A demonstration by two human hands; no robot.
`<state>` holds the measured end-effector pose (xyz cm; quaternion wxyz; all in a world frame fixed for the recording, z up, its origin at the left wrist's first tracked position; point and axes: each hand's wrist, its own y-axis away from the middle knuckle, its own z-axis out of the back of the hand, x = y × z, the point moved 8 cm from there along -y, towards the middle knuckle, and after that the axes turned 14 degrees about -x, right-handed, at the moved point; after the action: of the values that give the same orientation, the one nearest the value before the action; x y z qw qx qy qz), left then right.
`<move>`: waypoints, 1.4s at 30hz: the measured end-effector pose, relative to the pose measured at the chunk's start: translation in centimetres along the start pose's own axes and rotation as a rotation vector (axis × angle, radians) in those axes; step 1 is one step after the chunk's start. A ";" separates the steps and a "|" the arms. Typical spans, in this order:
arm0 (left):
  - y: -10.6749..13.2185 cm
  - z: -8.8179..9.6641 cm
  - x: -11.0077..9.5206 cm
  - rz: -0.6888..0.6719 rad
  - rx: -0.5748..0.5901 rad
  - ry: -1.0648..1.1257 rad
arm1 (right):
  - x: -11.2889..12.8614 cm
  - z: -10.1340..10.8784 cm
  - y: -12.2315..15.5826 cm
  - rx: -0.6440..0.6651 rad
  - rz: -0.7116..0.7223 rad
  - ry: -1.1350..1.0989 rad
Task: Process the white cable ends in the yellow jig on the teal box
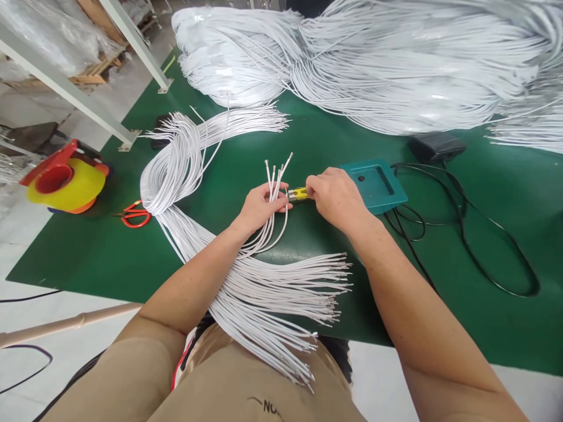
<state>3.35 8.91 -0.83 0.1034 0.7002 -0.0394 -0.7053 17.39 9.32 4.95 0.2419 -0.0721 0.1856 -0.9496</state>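
My left hand (263, 205) is closed round a small bunch of white wires (276, 171) whose ends stick up past the fingers. My right hand (335, 196) is closed on a small yellow connector (298, 193), held right against the wire ends in my left hand. Both hands work above a green table mat (308, 146). A large loose bundle of white wires (264, 293) fans from the left across my lap, its stripped ends pointing right.
A teal tray (377, 185) lies just right of my right hand, with a black cable (466, 234) and black box (436, 146) beyond. Red scissors (135, 214) and a red-yellow tape holder (65, 181) sit left. Big white wire heaps (373, 64) fill the back.
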 end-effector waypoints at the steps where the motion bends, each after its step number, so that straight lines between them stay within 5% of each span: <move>1: 0.0 -0.1 0.0 -0.001 -0.001 -0.019 | -0.1 0.0 0.0 -0.006 -0.011 0.001; 10: 0.0 -0.1 0.3 -0.001 -0.035 -0.129 | -0.3 -0.1 0.1 0.030 -0.075 0.009; 18: 0.0 -0.2 0.6 0.081 0.017 -0.069 | -3.5 2.4 2.4 -0.245 -0.323 0.207; 24: -0.2 1.2 0.6 0.093 0.032 -0.049 | -3.6 2.8 2.8 -0.308 -0.305 0.125; 27: -0.3 1.7 0.0 0.038 0.014 -0.021 | -1.4 3.6 2.5 -0.347 -0.229 -0.059; 31: -0.1 1.5 -0.7 -0.045 0.054 -0.005 | 6.2 2.6 2.6 -0.172 0.217 -0.389; 34: 0.1 1.2 -0.9 -0.046 0.076 0.059 | 10.5 1.4 3.7 -0.042 0.429 -0.366; 36: 0.1 1.2 -0.9 -0.018 0.081 0.079 | 11.4 0.6 4.1 0.057 0.391 -0.345; 40: 0.0 1.4 -0.7 0.037 0.050 0.080 | 9.9 -0.8 4.7 0.393 0.058 -0.523; 42: 0.1 1.2 -0.6 0.056 0.067 0.078 | 7.8 -0.6 4.3 0.394 -0.160 -0.697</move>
<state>2.16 8.82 -0.24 0.1012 0.7289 -0.0783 -0.6725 12.26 2.22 3.14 0.2247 -0.3562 -0.0990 -0.9016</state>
